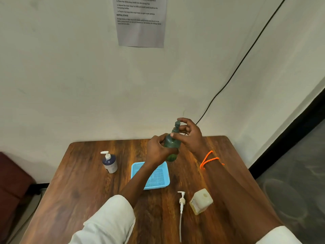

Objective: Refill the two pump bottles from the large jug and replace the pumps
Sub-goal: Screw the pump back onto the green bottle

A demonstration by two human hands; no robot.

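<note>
surroundings: blue mesh tray (159, 180) mid-desk, under the left forearm. Dark blue pump bottle (110, 162) with white pump stands left of the tray, well apart from the hands. Loose white pump (182, 202) with long dip tube lies on the desk near the front, just beside the jug (201, 201), which holds yellowish liquid.
wall: printed sheet (140, 22) taped up high, black cable (237, 67) runs diagonally down towards the desk's back edge.
desk: wooden desk (79, 182), back edge against the wall, rounded corners. Bare wood left of the blue bottle and at front left. Right edge drops to grey floor.
green bottle: green pump bottle (173, 147) held up above the back of the desk, roughly upright, dark pump on top.
left hand: left hand (158, 150) fingers curled round the bottle body, gripping it.
right hand: right hand (189, 134) at the neck, thumb and fingers pinching round the pump collar and head. Orange cord (209, 159) on that wrist.
</note>
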